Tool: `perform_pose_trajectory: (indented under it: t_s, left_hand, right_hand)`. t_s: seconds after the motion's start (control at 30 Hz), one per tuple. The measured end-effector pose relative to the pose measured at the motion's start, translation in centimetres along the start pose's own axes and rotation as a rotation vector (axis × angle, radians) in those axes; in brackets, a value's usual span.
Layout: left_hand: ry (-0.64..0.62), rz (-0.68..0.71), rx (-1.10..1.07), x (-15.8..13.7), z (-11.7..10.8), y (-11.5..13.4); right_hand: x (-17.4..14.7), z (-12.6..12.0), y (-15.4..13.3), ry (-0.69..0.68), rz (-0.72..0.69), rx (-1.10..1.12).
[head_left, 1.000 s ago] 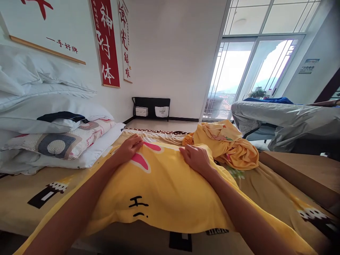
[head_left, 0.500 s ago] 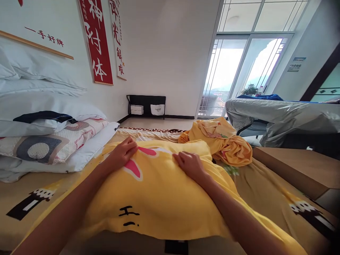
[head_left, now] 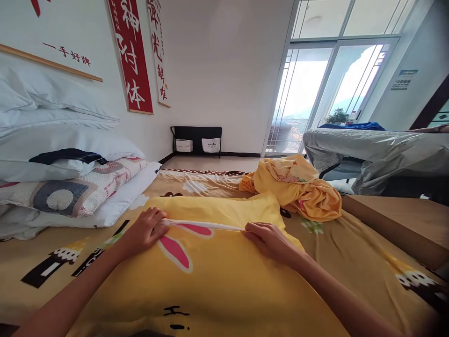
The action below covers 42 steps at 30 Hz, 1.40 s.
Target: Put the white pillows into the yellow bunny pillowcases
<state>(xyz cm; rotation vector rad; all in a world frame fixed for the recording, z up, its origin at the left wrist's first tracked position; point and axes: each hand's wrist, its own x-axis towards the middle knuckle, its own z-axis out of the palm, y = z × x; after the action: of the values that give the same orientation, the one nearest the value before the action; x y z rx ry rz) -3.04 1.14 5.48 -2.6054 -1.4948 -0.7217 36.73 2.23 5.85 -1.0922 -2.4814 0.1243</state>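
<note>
Head view — left hand (head_left: 144,230) and right hand (head_left: 269,238) apart, knuckles up — clamped on yellow cloth (head_left: 231,276)

A home, by the look of it; a patterned sheet (head_left: 354,252) lies at four and eight o'clock; pillows (head_left: 70,138) are stacked at nine; wall scrolls (head_left: 131,61) hang near eleven; a glass door (head_left: 307,89) shows at two.

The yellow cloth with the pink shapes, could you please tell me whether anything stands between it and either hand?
Nothing visible does: the left hand and the right hand both hold the yellow cloth, with a white strip showing between them.
</note>
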Motion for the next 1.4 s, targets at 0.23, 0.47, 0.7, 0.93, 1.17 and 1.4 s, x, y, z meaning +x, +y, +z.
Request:
perform_pose_trajectory:
  t_s: [0.23,0.47,0.7,0.93,1.17,1.4]
  left_hand:
    - [0.058,-0.073,-0.058,-2.4,2.5,-0.4]
    - [0.412,0.028,0.033,0.5,-1.5,1.8]
    - [0.655,0.112,0.088,4.7,-4.7,4.4]
    - [0.812,0.183,0.179,6.3,-4.5,4.7]
    - [0.184,0.076,0.171,5.4,-4.0,5.2]
    - [-0.334,-0.253,0.048,4.2,-4.5,4.9]
  right_hand:
    - [-0.6,1.5,-1.6,0.266,-0.024,-0.147]
    - [-0.1,-0.6,-1.4,0.272,-0.028,-0.224]
    - [0.9,-2.8,-0.9,0.455,0.0,-0.28]
    - [-0.6,-1.3,0.0,0.365,0.128,-0.282]
    - [-1.5,-1.2,0.1,-0.015,0.408,-0.289]
    - [0.4,-1.7,-2.4,-0.077,0.466,-0.357]
